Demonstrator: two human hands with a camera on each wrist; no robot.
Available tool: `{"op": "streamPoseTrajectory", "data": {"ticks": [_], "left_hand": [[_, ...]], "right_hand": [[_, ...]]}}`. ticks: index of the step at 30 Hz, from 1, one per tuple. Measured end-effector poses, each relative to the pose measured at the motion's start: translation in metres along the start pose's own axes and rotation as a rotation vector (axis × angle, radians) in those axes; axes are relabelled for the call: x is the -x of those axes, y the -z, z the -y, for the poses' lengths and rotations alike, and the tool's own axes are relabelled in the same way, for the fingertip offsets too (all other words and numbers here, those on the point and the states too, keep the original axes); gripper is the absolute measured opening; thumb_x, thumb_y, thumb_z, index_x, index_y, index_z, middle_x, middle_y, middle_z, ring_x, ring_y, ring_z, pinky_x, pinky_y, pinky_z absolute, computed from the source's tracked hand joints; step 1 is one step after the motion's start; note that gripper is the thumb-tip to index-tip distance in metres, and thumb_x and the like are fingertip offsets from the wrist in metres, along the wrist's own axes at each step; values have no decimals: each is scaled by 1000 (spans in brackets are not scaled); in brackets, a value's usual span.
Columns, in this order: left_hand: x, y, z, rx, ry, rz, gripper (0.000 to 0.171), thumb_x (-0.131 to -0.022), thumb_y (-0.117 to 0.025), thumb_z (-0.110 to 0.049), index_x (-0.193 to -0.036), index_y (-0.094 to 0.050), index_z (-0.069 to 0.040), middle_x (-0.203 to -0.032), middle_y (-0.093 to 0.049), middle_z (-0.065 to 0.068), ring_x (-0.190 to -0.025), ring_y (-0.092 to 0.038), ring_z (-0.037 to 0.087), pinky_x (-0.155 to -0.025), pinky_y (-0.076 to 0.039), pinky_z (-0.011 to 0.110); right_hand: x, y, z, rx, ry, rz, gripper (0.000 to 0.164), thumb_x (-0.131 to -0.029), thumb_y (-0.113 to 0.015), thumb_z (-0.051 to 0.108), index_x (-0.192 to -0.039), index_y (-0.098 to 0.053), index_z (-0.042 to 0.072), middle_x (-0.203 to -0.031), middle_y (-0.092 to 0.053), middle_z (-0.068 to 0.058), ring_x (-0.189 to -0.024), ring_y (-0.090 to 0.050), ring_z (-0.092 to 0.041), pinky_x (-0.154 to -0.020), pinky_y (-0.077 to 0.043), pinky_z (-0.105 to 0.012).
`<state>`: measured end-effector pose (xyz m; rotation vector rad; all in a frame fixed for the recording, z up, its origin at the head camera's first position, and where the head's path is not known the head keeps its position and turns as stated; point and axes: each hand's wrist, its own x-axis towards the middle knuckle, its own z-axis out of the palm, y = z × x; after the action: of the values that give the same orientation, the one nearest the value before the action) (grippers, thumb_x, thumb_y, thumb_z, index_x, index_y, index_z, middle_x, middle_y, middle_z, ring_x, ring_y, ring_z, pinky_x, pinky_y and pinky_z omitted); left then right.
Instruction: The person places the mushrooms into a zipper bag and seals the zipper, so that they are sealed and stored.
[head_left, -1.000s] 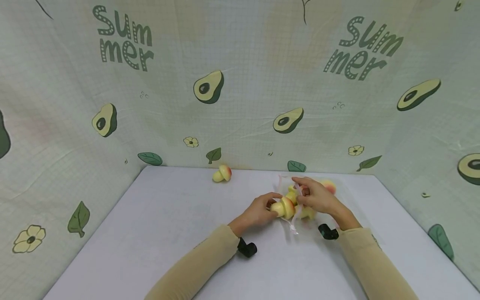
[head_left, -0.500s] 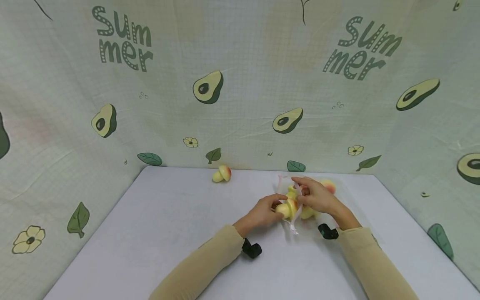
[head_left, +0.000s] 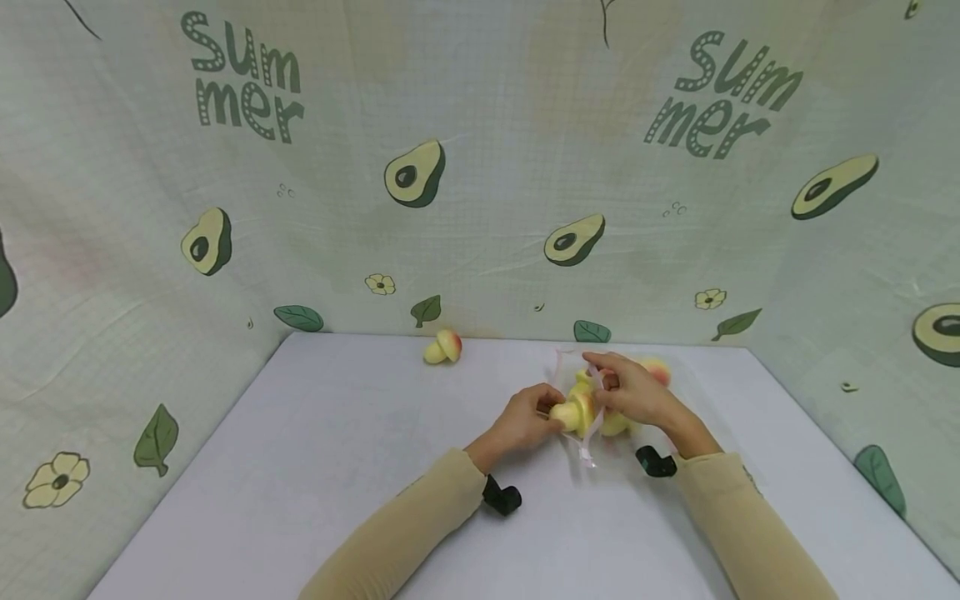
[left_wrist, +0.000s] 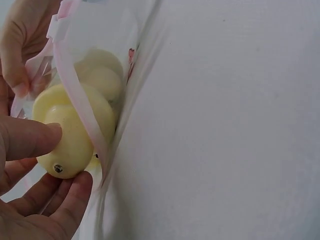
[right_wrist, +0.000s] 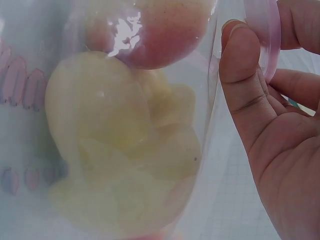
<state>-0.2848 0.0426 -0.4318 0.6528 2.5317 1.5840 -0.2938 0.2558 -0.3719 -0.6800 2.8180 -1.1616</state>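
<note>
My left hand (head_left: 522,418) holds a yellow toy mushroom (left_wrist: 68,145) with a reddish cap, thumb on top and fingertips beneath its stem. The mushroom sits at the mouth of a clear plastic zip bag (right_wrist: 30,135), its cap behind the pink-edged strip and its stem sticking out. My right hand (head_left: 633,390) pinches the bag's pink edge (right_wrist: 272,42) between thumb and fingers, lifting that side of the mouth. Inside the bag, several more toy mushrooms (right_wrist: 100,105) show through the plastic, one with a red cap (right_wrist: 165,40).
Another toy mushroom (head_left: 443,347) lies alone near the back edge of the white table (head_left: 300,467). A patterned cloth (head_left: 487,275) with avocados hangs behind and at the sides. Black wrist cameras (head_left: 502,497) jut from under both forearms.
My left hand has moved slightly right, carrying the mushroom cap farther in behind the bag's edge strip. My right hand keeps its pinch in the same place.
</note>
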Motion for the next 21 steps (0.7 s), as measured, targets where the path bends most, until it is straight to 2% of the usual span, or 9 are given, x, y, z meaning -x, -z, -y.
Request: {"op": "streamPoseTrajectory", "data": {"ticks": [11,21], "left_hand": [[-4,-9,-3,19,-32,38,30,-80,-73,-1,-108,-63,-4,-100,-65,0,-90,-61,8,-77,-49,19],[-7,-15,-4,28,-2,15,30,-79,-75,-2,-107,-65,-7,-98,-64,-4,-89,-60,6,-77,-49,19]], "right_hand": [[1,1,0,-10,21,-9,64,-80,-65,0,-140,-45,2,-106,-50,-13,-70,-50,-16,-55,-46,-24],[1,2,0,-14,22,-4,63,-81,-64,1,-141,-44,2,-105,-49,-12,-64,-49,-15,-53,-44,-24]]}}
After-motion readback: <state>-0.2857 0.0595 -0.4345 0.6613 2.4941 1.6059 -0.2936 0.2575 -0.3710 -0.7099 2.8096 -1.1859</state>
